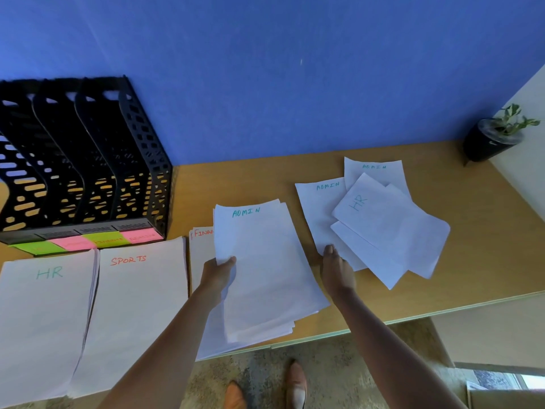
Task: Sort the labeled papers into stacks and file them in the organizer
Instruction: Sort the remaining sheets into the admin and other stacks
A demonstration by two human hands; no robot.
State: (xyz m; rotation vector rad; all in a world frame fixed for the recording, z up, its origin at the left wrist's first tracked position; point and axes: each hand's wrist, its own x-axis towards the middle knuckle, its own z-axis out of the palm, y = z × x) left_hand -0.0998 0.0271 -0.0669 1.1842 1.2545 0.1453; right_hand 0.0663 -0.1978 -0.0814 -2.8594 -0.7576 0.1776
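Observation:
My left hand (219,274) grips the left edge of an ADMIN stack (265,270), held slightly lifted over the table's front. My right hand (334,265) pinches the bottom edge of a loose ADMIN sheet (317,214) in the unsorted pile. That pile holds an HR sheet (380,214) on top and another ADMIN sheet (374,171) behind. An HR stack (44,320) and a SPORTS stack (132,305) lie at the left. A FINANCE stack (202,252) is mostly hidden under the ADMIN stack. The black organizer (88,160) stands at the back left.
Green and pink sticky labels (97,240) mark the organizer's slots. A small potted plant (492,137) sits in the back right corner. A blue wall rises behind the wooden table (250,178). The table's front edge runs near my feet.

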